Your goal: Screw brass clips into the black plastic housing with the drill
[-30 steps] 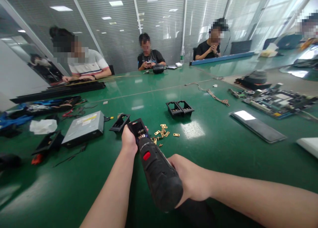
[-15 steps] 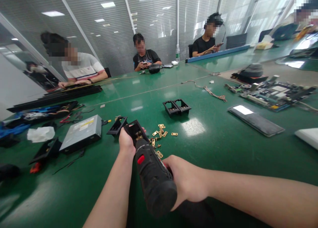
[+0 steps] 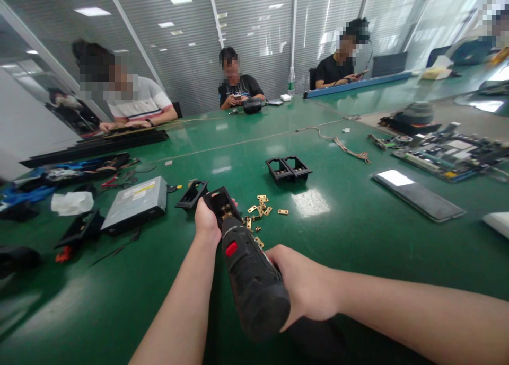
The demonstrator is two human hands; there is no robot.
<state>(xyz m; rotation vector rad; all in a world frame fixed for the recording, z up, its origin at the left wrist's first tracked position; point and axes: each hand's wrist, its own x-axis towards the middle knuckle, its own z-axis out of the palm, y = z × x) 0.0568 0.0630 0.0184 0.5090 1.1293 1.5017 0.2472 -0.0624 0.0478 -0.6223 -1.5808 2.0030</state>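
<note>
My right hand (image 3: pixel 304 285) is wrapped round the handle of a black cordless drill (image 3: pixel 254 280) with a red switch on top. The drill's front end reaches into a black plastic housing (image 3: pixel 221 196), where brass-coloured parts show; the tip of the bit is hidden. My left hand (image 3: pixel 207 222) grips that housing from the left, its fingertips showing at the far side. Just right of it lie several small brass plates (image 3: pixel 262 208) and a few small screws (image 3: pixel 258 229). Another black housing (image 3: pixel 192 195) stands close behind my left hand.
Two joined black housings (image 3: pixel 288 169) stand farther back. At left are a metal disc drive (image 3: pixel 137 203), a crumpled tissue (image 3: pixel 72 202) and tools. A dark flat slab (image 3: pixel 417 195) and a circuit board (image 3: pixel 449 150) lie at right. Several people sit across the green table (image 3: pixel 222 142).
The whole view has shifted slightly, so the scene sits a little farther right. Both hands keep their hold, and the drill stays in the housing.
</note>
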